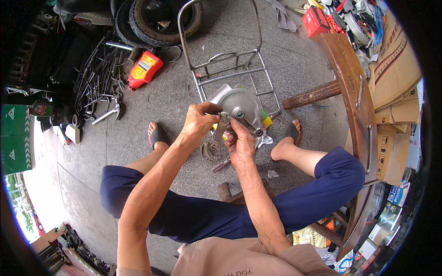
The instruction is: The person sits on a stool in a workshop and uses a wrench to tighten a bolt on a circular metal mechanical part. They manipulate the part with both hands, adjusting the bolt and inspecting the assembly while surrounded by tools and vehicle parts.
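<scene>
A round silver brake plate with a nut at its centre is between my hands, just above the floor between my feet. My left hand pinches at its left edge, beside a small grey metal lever. Closed around the lower edge is my right hand, its thumb against the lever area. What lies under the fingers is hidden. Below the plate rest curved brake shoes on the floor. A dark-handled tool lies beside them. Green and yellow packaging shows behind the plate.
A chrome rack frame stands ahead. Tyres, a red bottle and a hammer with other metal tools lie to the left. To the right is a wooden bench holding wrenches, with cardboard boxes beyond.
</scene>
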